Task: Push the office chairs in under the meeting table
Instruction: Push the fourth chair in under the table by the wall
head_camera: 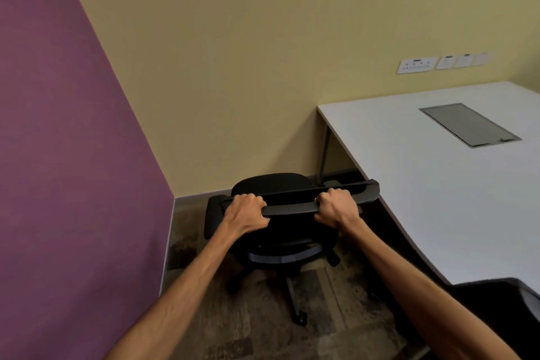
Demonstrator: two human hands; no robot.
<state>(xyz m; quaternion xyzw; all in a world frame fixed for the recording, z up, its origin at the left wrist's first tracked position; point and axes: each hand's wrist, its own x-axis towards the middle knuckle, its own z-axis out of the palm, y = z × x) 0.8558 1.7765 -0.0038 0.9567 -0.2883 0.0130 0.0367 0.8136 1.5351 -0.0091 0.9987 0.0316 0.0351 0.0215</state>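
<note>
Right now a black office chair (pixel 271 187) stands on the patterned carpet (pixel 263 330) in the room's corner, just beside the white surface (pixel 438 199) of the meeting table and not under it. Both the left hand (pixel 245 213) and the right hand (pixel 336 207) have their fingers clamped over the top bar of its backrest; a second dark chair (pixel 502 307) shows at the lower right edge, against the table, with wall sockets (pixel 416 65) above on the yellow wall
</note>
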